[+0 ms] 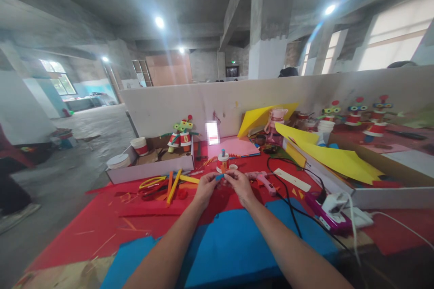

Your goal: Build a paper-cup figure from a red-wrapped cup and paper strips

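My left hand and my right hand meet over the red-covered table, fingertips pinching a small blue piece of paper or foam between them. Just behind them stands a white-and-red cup figure with coiled arms and a blue knob on top. A pink glue gun lies to the right of my right hand. Left of my left hand are yellow-handled scissors and orange and yellow strips. Blue sheets lie beneath my forearms.
A box at the left holds finished cup figures. Yellow sheets hang over a box on the right. Near it sit a purple power strip and black cables. A white partition closes off the table's back.
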Demonstrator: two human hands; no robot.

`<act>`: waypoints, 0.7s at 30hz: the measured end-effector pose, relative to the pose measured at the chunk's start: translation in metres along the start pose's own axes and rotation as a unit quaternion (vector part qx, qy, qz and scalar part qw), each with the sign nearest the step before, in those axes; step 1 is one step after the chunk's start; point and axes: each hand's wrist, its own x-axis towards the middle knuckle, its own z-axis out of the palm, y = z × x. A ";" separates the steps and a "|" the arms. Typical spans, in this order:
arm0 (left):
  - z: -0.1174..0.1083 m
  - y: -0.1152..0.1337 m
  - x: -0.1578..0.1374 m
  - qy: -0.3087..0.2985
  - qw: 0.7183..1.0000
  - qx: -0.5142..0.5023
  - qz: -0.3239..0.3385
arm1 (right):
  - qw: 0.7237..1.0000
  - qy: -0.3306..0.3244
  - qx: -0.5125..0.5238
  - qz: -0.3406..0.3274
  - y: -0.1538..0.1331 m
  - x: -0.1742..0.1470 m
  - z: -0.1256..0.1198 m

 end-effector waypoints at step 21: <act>-0.005 -0.004 0.005 0.026 0.995 0.083 0.042 | 1.000 -0.005 -0.018 0.003 0.000 0.000 0.002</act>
